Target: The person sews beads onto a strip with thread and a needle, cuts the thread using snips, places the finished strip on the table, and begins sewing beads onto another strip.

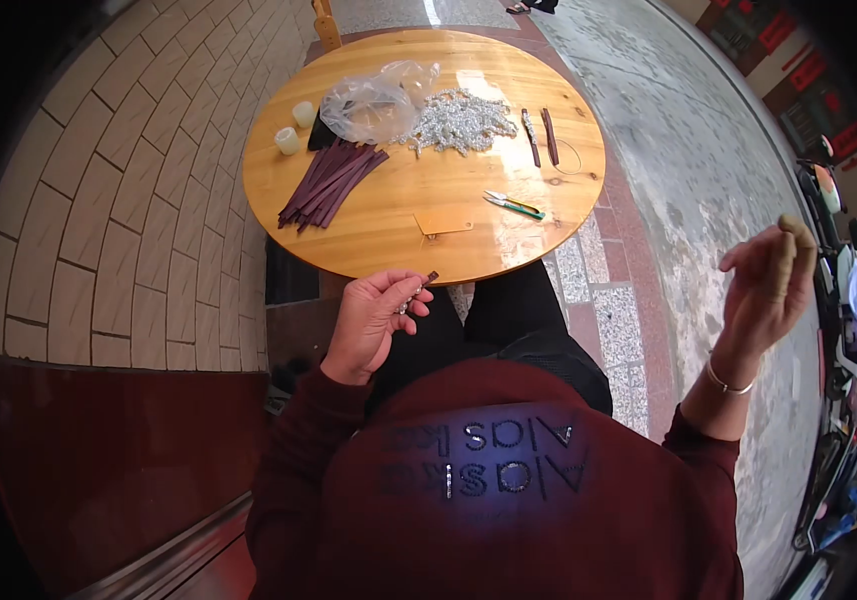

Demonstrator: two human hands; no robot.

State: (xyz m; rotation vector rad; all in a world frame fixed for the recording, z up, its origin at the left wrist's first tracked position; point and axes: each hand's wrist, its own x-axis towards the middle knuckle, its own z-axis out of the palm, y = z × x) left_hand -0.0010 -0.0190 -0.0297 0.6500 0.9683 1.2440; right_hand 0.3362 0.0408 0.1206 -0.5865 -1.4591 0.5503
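Observation:
Just beyond the near table edge, my left hand [374, 318] pinches a narrow dark strip [433, 276] with small shiny beads on it, most of it hidden by the fingers. My right hand [774, 285] is raised far out to the right, fingers bent and pressed together; whatever they hold, if anything, is too fine to see. Closest to my left hand on the table is an orange card [449, 223]. Green-handled thread snips [516, 206] lie to its right. A bundle of maroon strips [331, 187] is fanned out at the left.
On the round wooden table [389, 245] a heap of silvery beads [462, 122] sits beside a clear plastic bag [369, 105]. A beaded strip [531, 138] and plain strips [550, 137] lie at the right. Two whitish cylinders [288, 141] stand left. A tiled wall [119, 190] flanks the left.

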